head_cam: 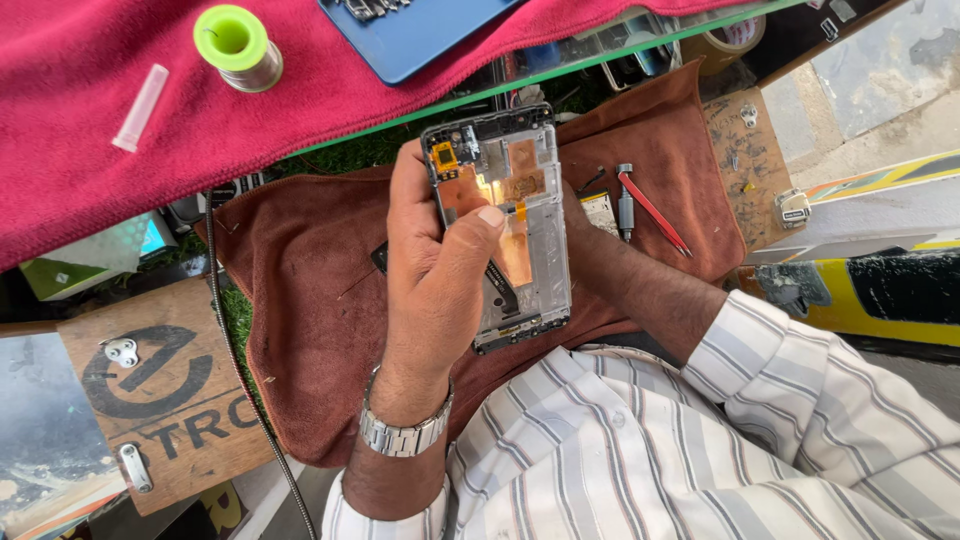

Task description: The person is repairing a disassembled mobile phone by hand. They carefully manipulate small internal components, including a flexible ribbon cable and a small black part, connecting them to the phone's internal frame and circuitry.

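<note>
Opened phone (515, 225) held upright at centre of the frame, back cover off, copper-coloured insides and small board facing the camera; lower edge just above the striped shirt sleeves (640, 440), upper edge close under the green rim of the shelf.

Left hand (435, 270) wrapped round the phone's left edge, wearing a metal watch (405, 430) at the wrist; thumb laid across the middle of the open frame, tip pressed on the copper part; remaining fingers curled along the left side, close together.

Right hand (585, 235) mostly hidden behind the phone at its right edge; fingers out of sight, so impossible to tell whether spread or closed; forearm running down to the lower right.

Beneath, a brown cloth (310, 300) spread over the workbench, bare and open to the left of the hands; to the right, a red-handled screwdriver (650, 210) lying slantwise near the cloth's right edge, just beside a small grey tool (626, 205).

Upper left: red towel (80, 130) with a spool of wire on a green reel (238, 47) and a small clear tube (140, 107); blue tray (420, 35) at top centre, overhanging the towel's edge.
</note>
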